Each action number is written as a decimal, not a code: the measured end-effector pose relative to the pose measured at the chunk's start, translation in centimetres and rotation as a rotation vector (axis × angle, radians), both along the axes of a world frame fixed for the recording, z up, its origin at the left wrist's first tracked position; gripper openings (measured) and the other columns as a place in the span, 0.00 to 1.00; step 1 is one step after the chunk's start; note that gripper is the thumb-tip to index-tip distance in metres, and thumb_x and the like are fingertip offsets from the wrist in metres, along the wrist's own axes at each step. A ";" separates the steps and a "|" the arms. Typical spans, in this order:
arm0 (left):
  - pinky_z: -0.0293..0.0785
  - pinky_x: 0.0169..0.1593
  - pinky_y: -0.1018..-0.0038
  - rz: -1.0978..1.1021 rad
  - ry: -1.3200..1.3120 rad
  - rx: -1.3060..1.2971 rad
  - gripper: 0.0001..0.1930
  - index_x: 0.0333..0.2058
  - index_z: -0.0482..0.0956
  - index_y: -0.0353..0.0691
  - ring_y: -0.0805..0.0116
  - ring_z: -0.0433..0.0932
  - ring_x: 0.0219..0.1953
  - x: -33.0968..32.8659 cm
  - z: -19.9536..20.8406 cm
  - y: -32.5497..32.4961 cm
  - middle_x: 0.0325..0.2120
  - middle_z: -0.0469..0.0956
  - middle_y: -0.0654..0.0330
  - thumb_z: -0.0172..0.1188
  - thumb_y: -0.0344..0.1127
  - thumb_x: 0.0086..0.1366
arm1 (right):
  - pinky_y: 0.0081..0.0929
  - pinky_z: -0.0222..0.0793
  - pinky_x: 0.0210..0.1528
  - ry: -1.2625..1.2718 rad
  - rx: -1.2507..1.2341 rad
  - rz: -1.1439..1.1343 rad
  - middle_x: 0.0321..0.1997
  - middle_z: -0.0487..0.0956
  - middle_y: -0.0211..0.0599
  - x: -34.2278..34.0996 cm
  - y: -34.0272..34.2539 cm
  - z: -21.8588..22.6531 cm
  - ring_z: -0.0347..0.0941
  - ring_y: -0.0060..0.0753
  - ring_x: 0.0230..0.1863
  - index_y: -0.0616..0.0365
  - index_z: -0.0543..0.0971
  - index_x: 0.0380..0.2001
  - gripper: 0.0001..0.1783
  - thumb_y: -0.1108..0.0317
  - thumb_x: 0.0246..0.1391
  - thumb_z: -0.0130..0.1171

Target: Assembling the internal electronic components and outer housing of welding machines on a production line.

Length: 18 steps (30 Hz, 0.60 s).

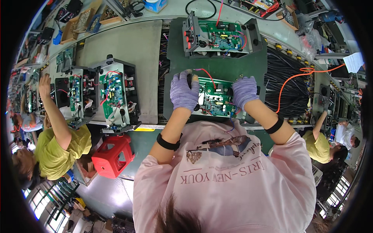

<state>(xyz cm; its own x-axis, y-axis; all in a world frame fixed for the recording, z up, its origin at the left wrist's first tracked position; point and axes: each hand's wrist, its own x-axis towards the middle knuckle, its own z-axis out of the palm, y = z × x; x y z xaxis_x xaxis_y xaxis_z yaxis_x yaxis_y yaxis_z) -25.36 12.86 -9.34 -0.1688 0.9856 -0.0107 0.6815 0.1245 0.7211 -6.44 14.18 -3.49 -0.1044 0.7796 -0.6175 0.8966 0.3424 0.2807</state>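
Observation:
A green circuit board (220,104) on a pale metal plate lies in front of me on a dark green mat (225,70). Black and yellow components cover it, and a red wire arches up from its far side. My left hand (184,92), in a purple knit glove, is closed around the assembly's left end, beside a dark round part. At the opposite end my right hand (245,92), gloved alike, has its fingers curled over the edge. Small metallic bits show by the right fingertips. The undersides of both grips are hidden.
Beyond the mat's middle stands another open unit (223,37) with red knobs. More open units (116,93) sit to the left, near a co-worker's raised arm (56,112). Black cables (289,85) fill the right side, crossed by an orange cord (285,83). A red stool (112,155) is behind left.

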 end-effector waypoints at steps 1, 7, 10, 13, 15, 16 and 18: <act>0.70 0.42 0.67 -0.008 -0.003 0.000 0.14 0.41 0.75 0.41 0.59 0.74 0.36 0.0 0.1 0.1 0.36 0.72 0.53 0.55 0.41 0.59 | 0.39 0.60 0.49 -0.007 -0.056 0.001 0.35 0.79 0.36 -0.1 0.5 0.2 0.73 0.37 0.45 0.47 0.81 0.32 0.15 0.57 0.37 0.63; 0.67 0.47 0.60 -0.022 -0.038 -0.109 0.16 0.42 0.73 0.43 0.50 0.70 0.43 -0.2 0.0 -0.1 0.40 0.71 0.50 0.55 0.43 0.57 | 0.42 0.58 0.53 0.016 -0.026 0.206 0.37 0.78 0.33 2.0 0.4 -1.7 0.71 0.34 0.47 0.46 0.80 0.34 0.13 0.62 0.39 0.60; 0.67 0.47 0.61 -0.021 -0.091 -0.110 0.16 0.41 0.73 0.43 0.51 0.70 0.42 -0.1 0.4 0.1 0.40 0.71 0.50 0.55 0.43 0.57 | 0.42 0.58 0.53 0.132 0.114 0.245 0.36 0.77 0.31 4.4 -0.4 -2.7 0.70 0.32 0.47 0.45 0.80 0.34 0.14 0.62 0.39 0.59; 0.70 0.41 0.67 -0.003 -0.007 -0.005 0.14 0.41 0.75 0.42 0.59 0.74 0.35 -0.1 -0.3 0.3 0.35 0.73 0.53 0.56 0.40 0.57 | 0.41 0.59 0.52 0.163 0.092 0.212 0.36 0.76 0.30 4.0 0.2 -2.1 0.69 0.31 0.47 0.46 0.79 0.33 0.13 0.62 0.38 0.59; 0.70 0.41 0.67 -0.003 -0.020 -0.003 0.14 0.41 0.75 0.42 0.59 0.74 0.35 0.0 -0.3 0.7 0.35 0.73 0.53 0.56 0.40 0.57 | 0.41 0.59 0.51 0.138 0.023 0.158 0.36 0.76 0.30 3.3 0.8 -1.7 0.69 0.31 0.47 0.46 0.79 0.32 0.13 0.63 0.38 0.59; 0.70 0.41 0.67 -0.002 -0.011 0.002 0.15 0.41 0.75 0.42 0.59 0.74 0.35 -0.1 -0.3 0.7 0.35 0.73 0.53 0.57 0.40 0.57 | 0.39 0.59 0.50 0.123 0.013 0.182 0.35 0.77 0.31 3.1 1.0 -1.8 0.70 0.32 0.46 0.46 0.79 0.31 0.13 0.64 0.37 0.60; 0.70 0.42 0.67 -0.001 0.000 0.025 0.15 0.41 0.75 0.42 0.58 0.74 0.35 -0.1 -0.1 0.7 0.35 0.73 0.53 0.57 0.41 0.57 | 0.38 0.60 0.49 0.110 0.021 0.207 0.34 0.77 0.32 3.2 1.3 -1.7 0.71 0.33 0.45 0.45 0.80 0.30 0.12 0.65 0.36 0.60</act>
<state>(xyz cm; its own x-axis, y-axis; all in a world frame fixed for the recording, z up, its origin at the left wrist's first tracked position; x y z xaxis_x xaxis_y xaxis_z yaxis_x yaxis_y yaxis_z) -25.46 13.56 -9.44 -0.1677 0.9857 0.0141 0.6814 0.1056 0.7243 -3.24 15.43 -5.21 -0.3289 0.7470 -0.5777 0.8335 0.5172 0.1943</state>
